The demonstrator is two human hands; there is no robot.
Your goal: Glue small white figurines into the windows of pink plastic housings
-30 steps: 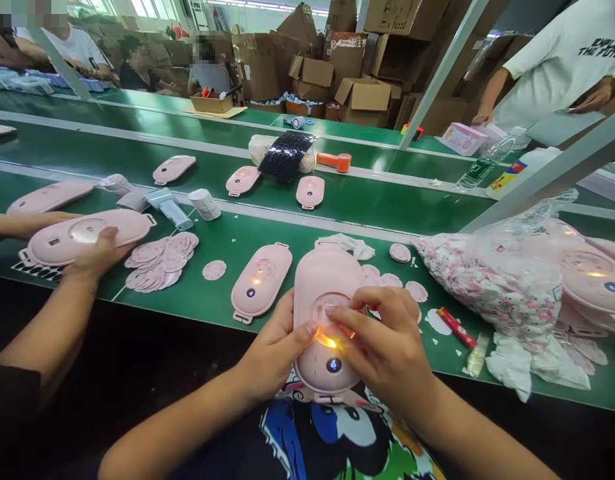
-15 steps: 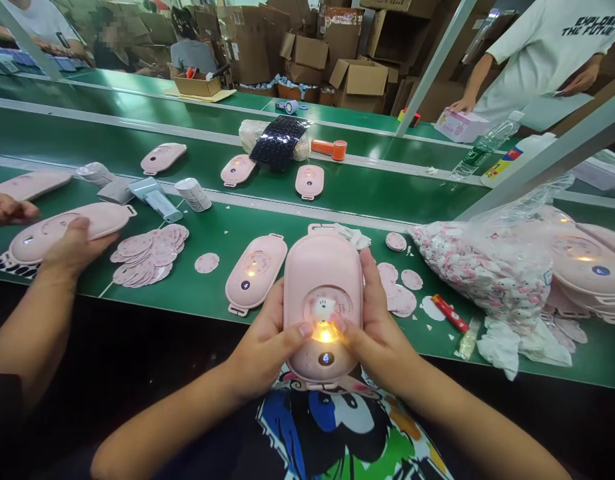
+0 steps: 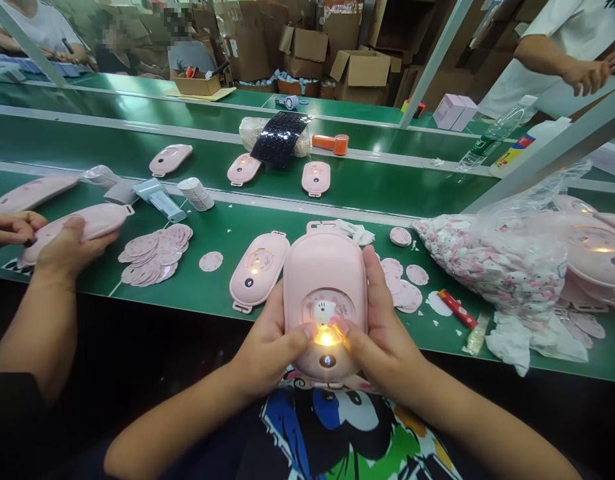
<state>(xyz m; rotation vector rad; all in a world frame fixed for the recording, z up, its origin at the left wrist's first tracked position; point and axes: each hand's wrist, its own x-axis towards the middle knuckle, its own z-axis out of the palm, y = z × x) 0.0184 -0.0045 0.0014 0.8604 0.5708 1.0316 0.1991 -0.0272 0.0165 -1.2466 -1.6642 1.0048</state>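
My left hand (image 3: 272,340) and my right hand (image 3: 384,340) grip a pink oval device (image 3: 324,263) from both sides. Strap loops stick out at its two ends. Both thumbs press near a glowing yellow light below a round recess, where a small white cat figure (image 3: 324,311) sits. A small round display under the light reads 4. Left of my hands, a similar pink device (image 3: 260,267) lies lit on the green table. Beyond my right hand are several round pink printed discs (image 3: 407,297). My fingers behind the held device are hidden.
At the left, a co-worker's hands (image 3: 67,247) hold another pink device beside a pile of discs (image 3: 152,257). A clear bag of small cat figures (image 3: 497,260) stands right, next to stacked pink devices (image 3: 600,253). More devices lie on the middle strip, near an orange handheld tool (image 3: 331,143).
My grip on the device is unchanged; the view has shifted slightly. The co-worker's far-left hand has moved in to the device there. Across the table, a person's hand has left the pink box.
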